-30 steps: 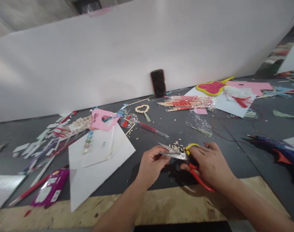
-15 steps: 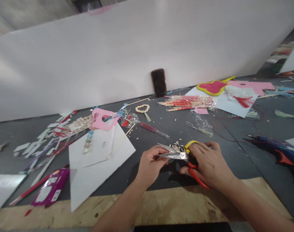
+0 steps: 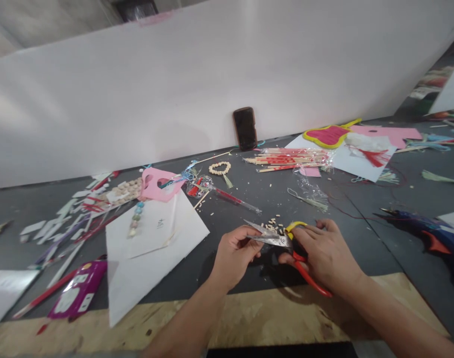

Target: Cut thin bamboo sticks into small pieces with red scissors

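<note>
The right hand [image 3: 325, 253] grips metal scissors with red and yellow handles [image 3: 284, 240], blades parted, above the near middle of the dark grey bench [image 3: 378, 248]. The left hand [image 3: 234, 256] curls beside the blades, any pinched object hidden; small pale cylindrical pieces [image 3: 271, 226] lie just beyond

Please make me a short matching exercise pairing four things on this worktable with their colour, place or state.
Things:
1. Scissors
2. Phone
3. Bead bracelet
4. Glue gun

Descriptions:
A. Propped against the white panel
B. Dark blue, with an orange trigger
C. Pale, with a green tassel
D. Held in the right hand

Pairs: 1-D, 2-A, 3-C, 4-B
</note>
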Demonstrator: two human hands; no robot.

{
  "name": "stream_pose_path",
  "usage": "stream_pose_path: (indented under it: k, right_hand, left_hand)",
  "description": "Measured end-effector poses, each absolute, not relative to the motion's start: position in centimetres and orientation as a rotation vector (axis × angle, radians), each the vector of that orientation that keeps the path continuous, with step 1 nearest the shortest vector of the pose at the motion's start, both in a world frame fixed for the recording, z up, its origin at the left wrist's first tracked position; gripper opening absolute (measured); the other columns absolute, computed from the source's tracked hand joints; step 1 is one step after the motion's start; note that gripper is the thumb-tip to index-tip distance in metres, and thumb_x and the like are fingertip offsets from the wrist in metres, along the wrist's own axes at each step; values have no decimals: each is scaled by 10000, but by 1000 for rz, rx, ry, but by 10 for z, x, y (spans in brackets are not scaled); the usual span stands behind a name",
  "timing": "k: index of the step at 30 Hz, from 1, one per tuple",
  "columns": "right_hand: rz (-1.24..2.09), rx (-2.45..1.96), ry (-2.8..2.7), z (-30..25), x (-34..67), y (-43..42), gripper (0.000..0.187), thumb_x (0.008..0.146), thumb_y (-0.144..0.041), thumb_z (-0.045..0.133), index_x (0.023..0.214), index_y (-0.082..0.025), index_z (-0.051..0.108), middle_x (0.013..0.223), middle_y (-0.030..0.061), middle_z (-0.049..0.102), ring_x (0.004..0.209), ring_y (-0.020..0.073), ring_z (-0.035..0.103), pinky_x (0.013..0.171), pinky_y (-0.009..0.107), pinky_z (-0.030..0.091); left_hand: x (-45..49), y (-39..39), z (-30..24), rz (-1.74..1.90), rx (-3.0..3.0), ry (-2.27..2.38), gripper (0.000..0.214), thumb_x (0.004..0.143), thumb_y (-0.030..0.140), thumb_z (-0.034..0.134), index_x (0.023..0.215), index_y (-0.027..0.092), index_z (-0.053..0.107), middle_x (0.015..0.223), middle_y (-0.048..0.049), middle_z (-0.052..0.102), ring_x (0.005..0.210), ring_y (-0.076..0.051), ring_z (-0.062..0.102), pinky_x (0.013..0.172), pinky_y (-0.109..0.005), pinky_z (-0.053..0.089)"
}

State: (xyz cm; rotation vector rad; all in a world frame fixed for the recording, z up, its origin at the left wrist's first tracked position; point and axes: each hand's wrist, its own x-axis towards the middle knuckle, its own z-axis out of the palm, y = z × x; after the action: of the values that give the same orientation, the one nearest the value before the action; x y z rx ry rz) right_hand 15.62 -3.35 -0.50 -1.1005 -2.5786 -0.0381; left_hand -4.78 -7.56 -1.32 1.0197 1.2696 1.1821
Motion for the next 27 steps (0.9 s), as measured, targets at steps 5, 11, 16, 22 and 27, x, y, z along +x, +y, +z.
stream_pose_path:
  k: [5, 11, 16, 22, 27]
  right_hand:
    - [-56, -1109, -2569, -7, 155, -33, 344, 867, -507, 431, 753, -189, 503, 673, 43, 640, 620, 205, 571, 731, 380, 271]
    - [-31, -1144, -2542, -5, 154, -33, 319, 822, -511, 503, 806, -193, 510, 752, 51, 647, 705, 213, 575, 752, 382, 276]
    - [-13, -1157, -2539, -4, 154, -34, 360, 774, -541, 543, 876, -199, 498, 882, 77, 646, 815, 241, 574, 779, 394, 274]
    - [-6, -1148, -2544, -6, 155, -32, 332, 801, -520, 533, 848, -192, 511, 813, 60, 649, 771, 222, 577, 771, 383, 268]
    - [-24, -1122, -2562, -5, 156, -32, 303, 849, -487, 473, 805, -192, 518, 732, 44, 655, 708, 205, 584, 755, 374, 256]
  left_hand:
    - [-47, -75, -10, 1173, 984, 1273, 132, 723, 277, 687, 767, 157, 653, 516, 41, 533, 466, -65, 459, 461, -168, 364]
    - [-47, -74, -6, 1183, 1033, 1330, 37, 698, 189, 661, 706, 157, 644, 530, 36, 549, 483, -76, 482, 484, -184, 382]
    - [-48, -74, -5, 1204, 1074, 1306, 29, 666, 159, 658, 691, 154, 673, 687, 1, 607, 501, -79, 528, 470, -191, 402]
    - [-47, -74, -3, 1172, 1056, 1321, 36, 666, 152, 661, 694, 149, 683, 669, -2, 615, 473, -68, 515, 456, -182, 399]
    - [-46, -74, -6, 1160, 1058, 1321, 72, 705, 222, 664, 721, 155, 682, 689, -10, 633, 475, -73, 524, 445, -184, 400]
